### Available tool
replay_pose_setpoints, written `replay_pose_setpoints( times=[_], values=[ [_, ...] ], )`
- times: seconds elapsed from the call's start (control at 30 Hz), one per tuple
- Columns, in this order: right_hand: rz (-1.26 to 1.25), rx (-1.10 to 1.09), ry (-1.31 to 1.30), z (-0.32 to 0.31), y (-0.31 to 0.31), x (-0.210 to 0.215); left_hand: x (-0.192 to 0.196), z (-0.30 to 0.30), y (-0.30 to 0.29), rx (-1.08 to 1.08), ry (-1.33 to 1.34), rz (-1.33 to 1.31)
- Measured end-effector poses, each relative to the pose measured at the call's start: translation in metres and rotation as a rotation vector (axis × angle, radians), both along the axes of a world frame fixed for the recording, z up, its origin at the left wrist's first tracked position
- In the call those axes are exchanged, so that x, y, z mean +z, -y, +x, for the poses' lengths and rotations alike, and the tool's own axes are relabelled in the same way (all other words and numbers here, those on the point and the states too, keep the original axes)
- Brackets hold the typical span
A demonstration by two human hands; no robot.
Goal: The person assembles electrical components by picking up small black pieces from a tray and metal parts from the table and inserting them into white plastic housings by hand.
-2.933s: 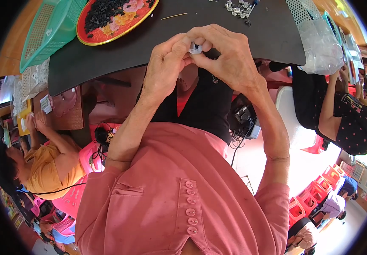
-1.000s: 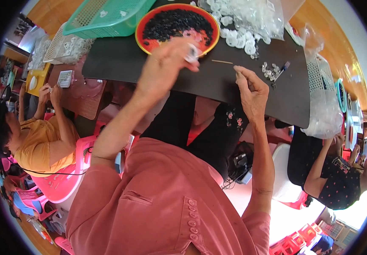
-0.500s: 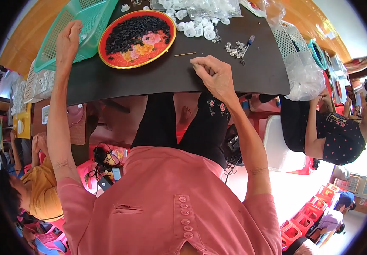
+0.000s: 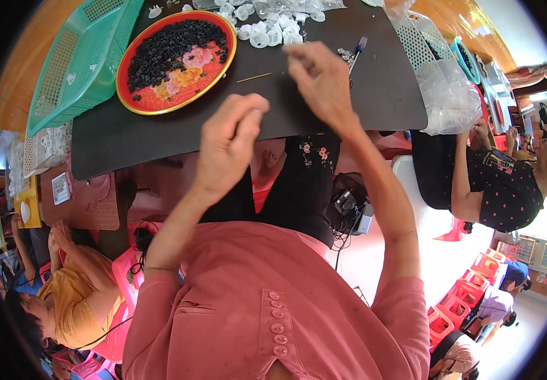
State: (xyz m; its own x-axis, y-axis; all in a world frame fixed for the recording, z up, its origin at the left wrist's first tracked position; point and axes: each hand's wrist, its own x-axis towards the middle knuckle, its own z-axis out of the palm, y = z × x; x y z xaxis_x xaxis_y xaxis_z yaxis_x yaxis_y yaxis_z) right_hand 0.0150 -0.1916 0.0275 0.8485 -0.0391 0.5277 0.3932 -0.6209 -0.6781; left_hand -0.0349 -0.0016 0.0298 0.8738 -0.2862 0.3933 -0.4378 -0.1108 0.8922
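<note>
Head view showed both hands raised over the dark board (image 4: 159,136). The left hand (image 4: 229,149) hung loosely curled, holding nothing visible. The right hand (image 4: 321,79) pinched its fingertips narrowly; whether it held anything, I could not tell. A thin wooden stick (image 4: 254,77) lay between them, beside the red tray (image 4: 175,60) of black bits; white plastic caps (image 4: 264,33) lay near.

Bright daylight, heavy fisheye warp
Glare blown out lower right, black vignette at rim, right hand (image 4: 321,79) a bit motion-blurred.
</note>
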Motion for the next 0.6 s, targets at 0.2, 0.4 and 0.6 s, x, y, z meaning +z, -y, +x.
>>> replay_pose_setpoints(
  times=[0.2, 0.4, 0.6],
  values=[
    [-0.463, -0.161, 0.071, 0.054, 0.028, 0.0, -0.011, -0.021, 0.03, -0.13, -0.13, -0.152],
    [-0.608, -0.192, 0.027, 0.062, 0.026, -0.008, -0.014, -0.013, 0.026, -0.107, -0.192, -0.138],
    [-0.213, -0.073, -0.078, 0.032, 0.019, 0.005, -0.011, 0.007, 0.027, -0.045, -0.214, -0.239]
  ],
)
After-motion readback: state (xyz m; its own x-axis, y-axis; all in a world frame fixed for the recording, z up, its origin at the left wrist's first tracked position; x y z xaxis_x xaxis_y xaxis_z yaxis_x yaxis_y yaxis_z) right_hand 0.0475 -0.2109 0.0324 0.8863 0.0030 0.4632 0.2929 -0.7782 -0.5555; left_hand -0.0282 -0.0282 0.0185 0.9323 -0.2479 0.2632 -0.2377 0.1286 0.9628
